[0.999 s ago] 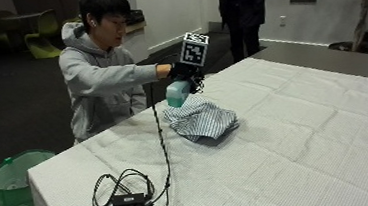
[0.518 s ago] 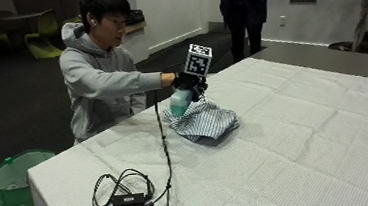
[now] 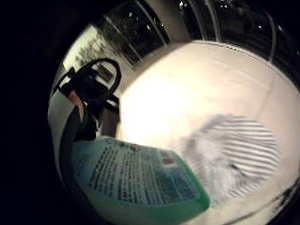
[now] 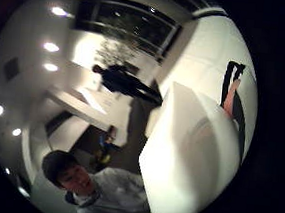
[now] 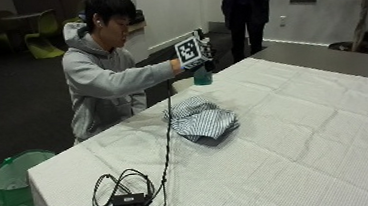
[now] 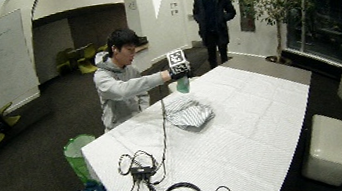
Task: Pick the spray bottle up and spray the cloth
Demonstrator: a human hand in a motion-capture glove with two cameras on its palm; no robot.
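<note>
I see bare worktop (image 5: 320,136) stretching wide from the striped cloth (image 5: 202,121) toward the far edges. A tangle of black cables (image 5: 129,195) blocks the near corner, one lead running up past the cloth.

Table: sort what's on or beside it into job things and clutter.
Job things: spray bottle, held off the table by the gloved right hand; striped cloth, crumpled on the tablecloth.
Clutter: black cable bundle on the table; green bin beside it.

Two outside cameras face the table (image 5: 294,138) cornerwise; palm views look from the right hand (image 5: 197,61).
</note>
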